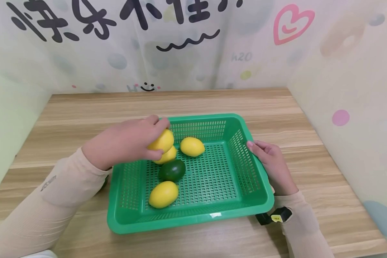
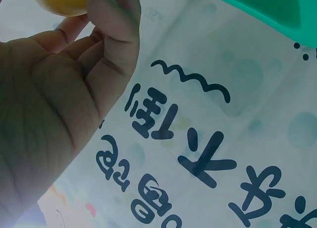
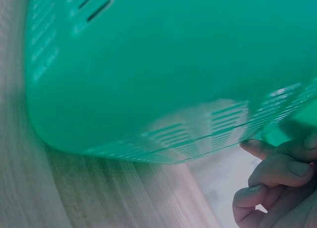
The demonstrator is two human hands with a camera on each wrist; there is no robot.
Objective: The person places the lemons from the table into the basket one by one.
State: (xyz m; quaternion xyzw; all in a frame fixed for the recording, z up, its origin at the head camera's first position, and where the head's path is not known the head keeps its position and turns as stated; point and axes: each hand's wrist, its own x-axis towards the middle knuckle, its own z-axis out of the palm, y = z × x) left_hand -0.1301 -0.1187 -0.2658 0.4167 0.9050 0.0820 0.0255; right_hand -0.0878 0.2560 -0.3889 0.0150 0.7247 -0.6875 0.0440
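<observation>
My left hand (image 1: 125, 141) grips a yellow lemon (image 1: 163, 141) over the left part of a green plastic basket (image 1: 190, 222). In the left wrist view the same lemon (image 2: 62, 1) shows at the top, between thumb and fingers. Under it, partly covered, lies another lemon (image 1: 168, 156). Also in the basket are a lemon (image 1: 192, 147) near the back, a dark green avocado-like fruit (image 1: 172, 170) and a lemon (image 1: 163, 194) at the front left. My right hand (image 1: 272, 163) holds the basket's right rim, thumb on top; the right wrist view shows its curled fingers (image 3: 280, 171) by the basket's outer wall.
The basket stands on a wood-grain table (image 1: 84, 111). Behind is a printed wall covering (image 1: 193, 68) with black writing, and pale walls stand at both sides. A dark object (image 1: 104, 182), mostly hidden, lies by the left forearm. A black device (image 1: 280, 215) is at the right wrist.
</observation>
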